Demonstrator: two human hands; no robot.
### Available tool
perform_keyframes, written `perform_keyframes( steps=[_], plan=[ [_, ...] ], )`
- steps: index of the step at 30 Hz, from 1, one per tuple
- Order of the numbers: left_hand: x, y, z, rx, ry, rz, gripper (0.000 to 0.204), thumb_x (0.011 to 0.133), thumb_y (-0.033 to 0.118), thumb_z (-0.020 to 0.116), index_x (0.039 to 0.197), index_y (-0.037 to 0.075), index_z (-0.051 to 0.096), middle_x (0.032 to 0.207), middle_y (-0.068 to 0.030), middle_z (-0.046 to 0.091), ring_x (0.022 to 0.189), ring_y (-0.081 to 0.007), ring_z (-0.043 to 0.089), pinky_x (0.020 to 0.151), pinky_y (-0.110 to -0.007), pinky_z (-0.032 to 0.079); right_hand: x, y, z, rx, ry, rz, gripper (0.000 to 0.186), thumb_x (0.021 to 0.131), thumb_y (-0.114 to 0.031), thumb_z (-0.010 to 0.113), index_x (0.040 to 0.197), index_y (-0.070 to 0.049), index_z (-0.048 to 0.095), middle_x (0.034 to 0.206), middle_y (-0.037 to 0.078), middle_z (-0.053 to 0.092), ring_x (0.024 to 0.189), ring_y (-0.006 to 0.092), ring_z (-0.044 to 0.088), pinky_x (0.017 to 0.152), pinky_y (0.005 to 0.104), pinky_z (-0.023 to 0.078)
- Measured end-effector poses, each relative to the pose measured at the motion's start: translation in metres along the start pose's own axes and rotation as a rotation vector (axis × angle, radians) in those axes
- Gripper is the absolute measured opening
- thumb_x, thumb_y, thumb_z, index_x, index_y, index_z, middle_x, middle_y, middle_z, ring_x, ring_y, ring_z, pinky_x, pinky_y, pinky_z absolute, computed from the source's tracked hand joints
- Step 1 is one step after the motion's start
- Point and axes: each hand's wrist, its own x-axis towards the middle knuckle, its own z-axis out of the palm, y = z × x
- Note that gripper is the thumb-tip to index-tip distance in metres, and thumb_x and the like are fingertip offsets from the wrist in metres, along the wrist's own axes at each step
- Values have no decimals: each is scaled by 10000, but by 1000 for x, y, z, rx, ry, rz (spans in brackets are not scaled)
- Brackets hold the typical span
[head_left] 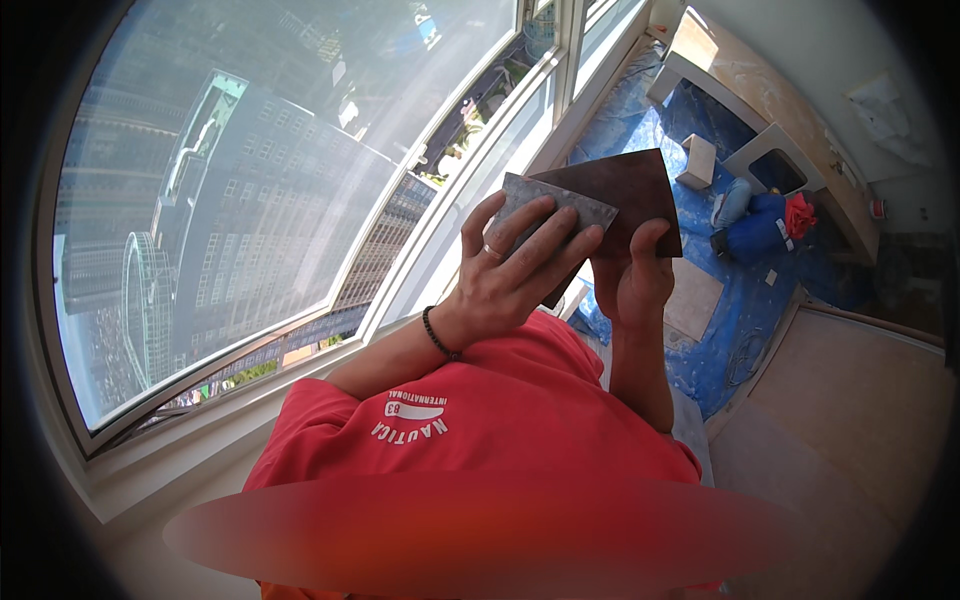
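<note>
Both my hands are raised in front of my red shirt. My left hand (522, 258), with a ring and a dark bead bracelet at the wrist, has its fingers over a grey, speckled rectangular piece (536, 185), pressing it against a dark brown, slightly curved sheet (640, 185) that looks like sandpaper. My right hand (636, 287) grips that sheet from below, its thumb curled at the sheet's lower right corner, its other fingers mostly hidden behind it.
A large window (250, 200) over city buildings fills the left. Below, blue sheeting (745, 330) covers the floor around white cabinet pieces (700, 160), where another person in blue (755, 225) crouches. A board (690, 300) lies there; a pale surface (830, 420) is at the lower right.
</note>
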Motion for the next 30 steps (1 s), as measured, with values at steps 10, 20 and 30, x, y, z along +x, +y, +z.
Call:
perform_keyframes(
  steps=[10,20,30],
  plan=[
    [3,-5,-2,38,19,47,464,805,233,821,1257,293,738,1315,49,642,1264,-172,606,1218,-508,271,-5,1,4,66,-22,36,537,1082,-401,496,1439,-1,473,1329,137,630,1209,264,645,1012,407,551],
    [4,-2,-19,73,-26,4,475,864,282,800,1325,332,698,1357,52,604,1291,-148,565,1220,-491,231,3,-24,0,185,112,-263,593,1098,-478,395,1548,-94,359,1482,115,511,1375,287,503,1156,480,414],
    [-3,19,-9,37,3,32,431,835,247,820,1255,294,734,1207,54,623,1205,-151,617,1207,-525,249,-5,-28,5,203,-108,-232,675,1070,-564,381,1558,-100,345,1508,119,490,1401,291,476,1175,504,379]
  ],
)
